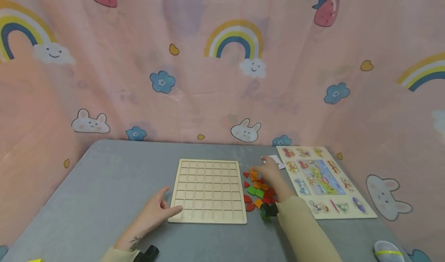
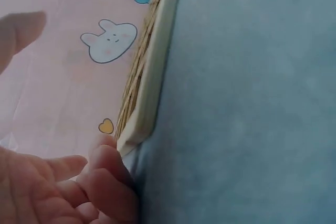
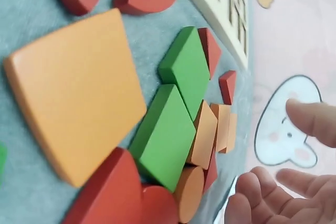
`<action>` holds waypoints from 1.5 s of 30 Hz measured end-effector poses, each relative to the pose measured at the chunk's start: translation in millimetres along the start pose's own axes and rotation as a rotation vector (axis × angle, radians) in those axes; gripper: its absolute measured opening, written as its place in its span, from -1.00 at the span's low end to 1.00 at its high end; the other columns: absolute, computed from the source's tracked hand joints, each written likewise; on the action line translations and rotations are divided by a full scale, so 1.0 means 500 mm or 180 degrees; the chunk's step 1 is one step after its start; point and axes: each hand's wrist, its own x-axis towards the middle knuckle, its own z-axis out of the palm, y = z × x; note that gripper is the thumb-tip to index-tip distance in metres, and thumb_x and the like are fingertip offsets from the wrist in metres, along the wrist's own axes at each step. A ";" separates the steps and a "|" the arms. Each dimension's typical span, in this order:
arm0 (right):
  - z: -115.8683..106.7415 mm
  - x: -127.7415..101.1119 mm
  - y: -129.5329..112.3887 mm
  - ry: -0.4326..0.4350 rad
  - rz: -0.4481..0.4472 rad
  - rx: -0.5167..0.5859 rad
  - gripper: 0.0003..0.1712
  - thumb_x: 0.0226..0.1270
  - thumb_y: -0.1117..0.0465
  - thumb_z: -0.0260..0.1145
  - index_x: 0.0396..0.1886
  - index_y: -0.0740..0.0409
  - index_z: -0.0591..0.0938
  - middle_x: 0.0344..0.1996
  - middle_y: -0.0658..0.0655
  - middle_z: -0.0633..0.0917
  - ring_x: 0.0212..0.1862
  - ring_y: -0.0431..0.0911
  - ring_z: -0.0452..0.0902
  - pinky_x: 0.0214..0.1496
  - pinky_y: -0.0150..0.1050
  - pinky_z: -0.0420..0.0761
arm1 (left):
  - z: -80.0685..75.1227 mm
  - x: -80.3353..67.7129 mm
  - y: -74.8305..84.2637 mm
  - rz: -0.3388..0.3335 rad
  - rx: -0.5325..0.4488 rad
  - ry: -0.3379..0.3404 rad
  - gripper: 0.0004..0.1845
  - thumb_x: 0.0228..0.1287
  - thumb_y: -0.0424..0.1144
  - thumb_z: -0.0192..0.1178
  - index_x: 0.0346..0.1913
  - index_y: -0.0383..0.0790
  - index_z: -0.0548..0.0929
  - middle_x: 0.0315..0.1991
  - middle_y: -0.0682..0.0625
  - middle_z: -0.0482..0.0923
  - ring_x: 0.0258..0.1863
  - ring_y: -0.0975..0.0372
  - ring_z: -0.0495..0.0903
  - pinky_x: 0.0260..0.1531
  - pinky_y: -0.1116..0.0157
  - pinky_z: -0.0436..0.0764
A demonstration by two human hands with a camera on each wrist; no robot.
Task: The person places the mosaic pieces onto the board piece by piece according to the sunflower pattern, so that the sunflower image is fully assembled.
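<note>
Blocks (image 1: 259, 190) are lying on the tabletop (image 1: 104, 184) beside the grid board (image 1: 208, 190), looking light, rigid, best pinched by edges; right hand (image 1: 272, 175) is hovering relaxed, left hand (image 1: 154, 211) touching the board's corner.

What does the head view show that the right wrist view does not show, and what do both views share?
Only the head view shows the left hand touching the lower left corner of the whole grid board, the picture puzzle board to the right, and the grey table.

Only the right wrist view shows the blocks up close: a large orange block, two green diamond blocks and red pieces lying flat.

Both show the right hand with relaxed fingers above the pile of colored blocks, holding nothing, and the pink curtain.
</note>
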 end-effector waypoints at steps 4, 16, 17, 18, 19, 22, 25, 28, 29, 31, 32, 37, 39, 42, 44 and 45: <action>0.005 0.004 -0.017 0.0091 -0.0111 -0.0763 -0.43 0.12 0.08 0.30 -0.01 0.44 0.49 -0.10 0.37 0.56 -0.13 0.15 0.49 -0.10 -0.03 0.50 | 0.004 0.002 -0.007 0.0014 0.0170 -0.0049 0.06 -0.17 -0.04 0.46 0.37 -0.38 0.13 -0.62 -0.02 0.39 -0.68 0.24 0.29 -0.66 0.31 0.30; 0.029 0.031 -0.039 0.0065 0.0022 -0.1832 -0.73 0.17 0.13 0.19 -0.34 0.27 0.62 -0.29 0.20 0.64 -0.36 0.03 0.45 -0.18 0.02 0.48 | 0.008 0.010 -0.020 0.0179 0.0412 -0.0136 0.16 -0.52 -0.24 0.59 0.32 -0.45 0.22 -0.61 -0.01 0.35 -0.66 0.24 0.26 -0.67 0.33 0.26; 0.032 0.033 -0.038 0.0045 0.0053 -0.1813 -0.73 0.19 0.14 0.18 -0.32 0.28 0.62 -0.29 0.21 0.63 -0.37 0.03 0.46 -0.19 0.02 0.49 | 0.008 0.011 -0.019 0.0183 0.0421 -0.0137 0.15 -0.52 -0.26 0.58 0.31 -0.44 0.24 -0.62 -0.01 0.35 -0.67 0.24 0.25 -0.67 0.32 0.26; 0.034 0.034 -0.038 0.0041 0.0071 -0.1805 -0.73 0.20 0.14 0.18 -0.30 0.28 0.62 -0.28 0.21 0.63 -0.37 0.03 0.46 -0.20 0.01 0.49 | 0.009 0.011 -0.019 0.0187 0.0431 -0.0135 0.13 -0.53 -0.27 0.58 0.31 -0.43 0.25 -0.62 -0.01 0.35 -0.67 0.24 0.25 -0.68 0.32 0.26; 0.036 0.035 -0.038 0.0051 0.0083 -0.1790 -0.73 0.21 0.15 0.17 -0.29 0.28 0.62 -0.28 0.21 0.62 -0.37 0.03 0.46 -0.23 0.00 0.50 | 0.010 0.011 -0.019 0.0195 0.0441 -0.0131 0.12 -0.52 -0.29 0.58 0.30 -0.43 0.26 -0.63 -0.01 0.34 -0.67 0.24 0.25 -0.68 0.33 0.25; 0.037 0.037 -0.041 0.0133 0.0071 -0.1709 -0.77 0.18 0.19 0.18 -0.31 0.29 0.61 -0.32 0.20 0.61 -0.39 0.03 0.45 -0.32 -0.06 0.49 | 0.011 0.012 -0.016 0.0204 0.0451 -0.0109 0.08 -0.50 -0.33 0.56 0.30 -0.39 0.29 -0.63 -0.01 0.34 -0.67 0.24 0.25 -0.69 0.33 0.26; 0.039 0.036 -0.049 0.0296 -0.0055 -0.1443 -0.83 0.09 0.26 0.21 -0.37 0.31 0.56 -0.40 0.17 0.56 -0.43 0.01 0.40 -0.40 -0.14 0.43 | 0.011 0.013 -0.015 0.0215 0.0463 -0.0074 0.05 -0.47 -0.35 0.55 0.30 -0.38 0.31 -0.63 -0.01 0.34 -0.67 0.24 0.26 -0.68 0.33 0.26; 0.051 0.032 -0.073 0.0305 -0.0156 -0.0763 -0.89 0.03 0.33 0.24 -0.46 0.32 0.53 -0.55 0.13 0.51 -0.53 -0.06 0.38 -0.48 -0.22 0.39 | 0.010 0.014 -0.015 0.0212 0.0463 -0.0055 0.02 -0.45 -0.37 0.54 0.29 -0.36 0.32 -0.64 -0.01 0.35 -0.67 0.24 0.26 -0.69 0.34 0.26; 0.059 0.031 -0.085 0.0238 -0.0180 -0.0445 -0.89 0.04 0.35 0.25 -0.47 0.34 0.52 -0.60 0.11 0.50 -0.57 -0.09 0.39 -0.50 -0.25 0.41 | 0.009 0.013 -0.016 0.0211 0.0454 -0.0055 0.02 -0.45 -0.37 0.54 0.29 -0.36 0.33 -0.64 -0.02 0.35 -0.67 0.24 0.26 -0.69 0.34 0.26; 0.079 0.028 -0.109 0.0019 -0.0152 0.0222 -0.90 0.08 0.39 0.26 -0.44 0.37 0.52 -0.64 0.10 0.51 -0.64 -0.15 0.43 -0.53 -0.28 0.49 | 0.008 0.012 -0.017 0.0206 0.0435 -0.0051 0.02 -0.44 -0.38 0.54 0.29 -0.36 0.33 -0.65 -0.02 0.35 -0.68 0.23 0.26 -0.70 0.34 0.25; 0.090 0.026 -0.122 -0.0095 -0.0094 0.0504 -0.89 0.10 0.41 0.26 -0.39 0.40 0.53 -0.63 0.12 0.53 -0.66 -0.16 0.46 -0.51 -0.27 0.54 | 0.008 0.011 -0.018 0.0203 0.0432 -0.0051 0.02 -0.45 -0.38 0.54 0.29 -0.36 0.33 -0.65 -0.02 0.35 -0.68 0.24 0.27 -0.70 0.34 0.26; 0.147 0.013 -0.162 -0.0453 -0.0036 0.1063 -0.76 0.19 0.41 0.25 -0.14 0.41 0.55 -0.42 0.27 0.63 -0.59 -0.14 0.58 -0.40 -0.24 0.62 | 0.004 0.010 -0.022 0.0251 0.0437 -0.0138 0.02 -0.40 -0.35 0.54 0.30 -0.41 0.30 -0.65 -0.01 0.38 -0.68 0.24 0.29 -0.70 0.35 0.27; 0.165 0.008 -0.169 -0.0499 -0.0064 0.1086 -0.76 0.19 0.39 0.26 -0.14 0.39 0.55 -0.39 0.28 0.65 -0.58 -0.12 0.60 -0.43 -0.24 0.61 | 0.003 0.010 -0.022 0.0275 0.0444 -0.0173 0.02 -0.38 -0.34 0.54 0.30 -0.44 0.28 -0.65 -0.01 0.38 -0.67 0.24 0.29 -0.69 0.36 0.27; 0.189 0.007 -0.172 -0.0546 -0.0099 0.1139 -0.76 0.14 0.41 0.30 -0.20 0.41 0.50 -0.46 0.25 0.65 -0.61 -0.13 0.58 -0.50 -0.28 0.59 | 0.005 0.008 -0.023 0.0278 0.0427 -0.0183 0.03 -0.39 -0.34 0.54 0.30 -0.45 0.28 -0.64 -0.01 0.39 -0.67 0.24 0.29 -0.69 0.36 0.26; 0.201 0.007 -0.173 -0.0569 -0.0059 0.1213 -0.76 0.13 0.43 0.31 -0.22 0.42 0.48 -0.50 0.25 0.64 -0.65 -0.14 0.56 -0.53 -0.29 0.58 | 0.007 0.007 -0.024 0.0266 0.0408 -0.0188 0.04 -0.40 -0.34 0.54 0.30 -0.46 0.27 -0.64 -0.01 0.39 -0.67 0.24 0.29 -0.69 0.36 0.27; 0.207 0.008 -0.173 -0.0565 -0.0032 0.1235 -0.76 0.11 0.44 0.31 -0.24 0.41 0.47 -0.53 0.24 0.63 -0.67 -0.16 0.53 -0.56 -0.31 0.56 | 0.008 0.007 -0.025 0.0254 0.0393 -0.0193 0.04 -0.40 -0.34 0.54 0.30 -0.47 0.27 -0.64 -0.01 0.39 -0.67 0.24 0.29 -0.69 0.36 0.27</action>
